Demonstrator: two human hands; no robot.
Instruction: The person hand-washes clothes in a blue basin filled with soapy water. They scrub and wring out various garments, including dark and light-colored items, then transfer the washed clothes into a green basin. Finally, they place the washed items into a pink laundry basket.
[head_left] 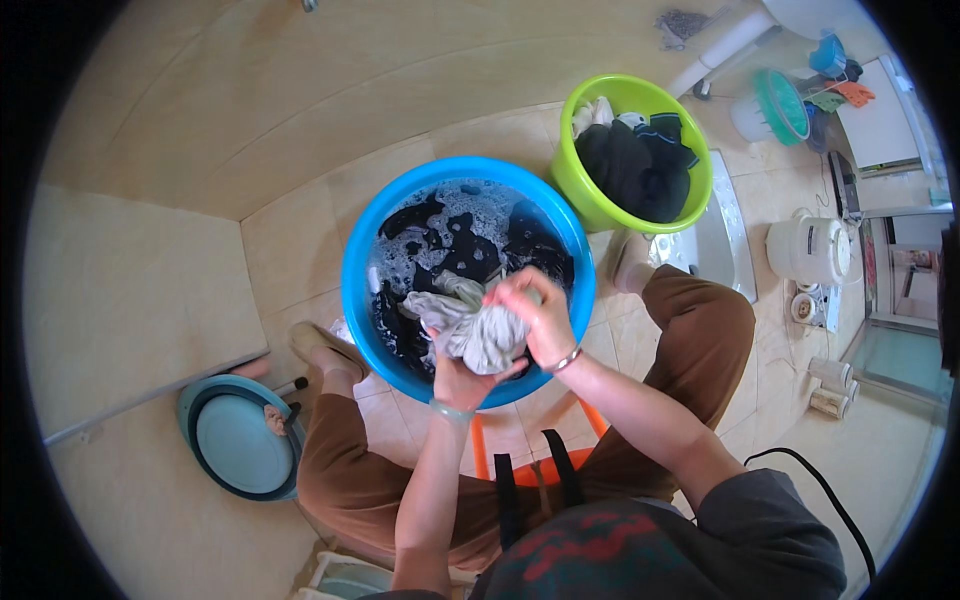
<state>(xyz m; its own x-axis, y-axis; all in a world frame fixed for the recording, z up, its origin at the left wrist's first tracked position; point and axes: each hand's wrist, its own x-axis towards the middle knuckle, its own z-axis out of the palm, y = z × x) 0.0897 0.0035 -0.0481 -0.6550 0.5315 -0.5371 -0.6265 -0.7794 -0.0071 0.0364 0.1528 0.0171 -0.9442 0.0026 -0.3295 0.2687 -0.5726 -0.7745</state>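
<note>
Over a blue basin (355,235) of sudsy water, a bunched light grey garment (485,335) is held up in both hands. My left hand (465,385) is closed round its lower near side, with the palm under it. My right hand (540,315) grips the garment's upper right side, fingers bent; whether anything small is also in that palm cannot be made out. Dark clothes (465,240) soak in the foamy water beneath and beyond the hands. The garment's kind is hidden by its folds.
A lime-green tub (600,210) of dark and white clothes touches the basin's far right side. Pale blue-green basins (240,445) rest at the left. My knees flank the blue basin. A white bucket (800,250) stands right, beyond a floor-level white pan (735,240).
</note>
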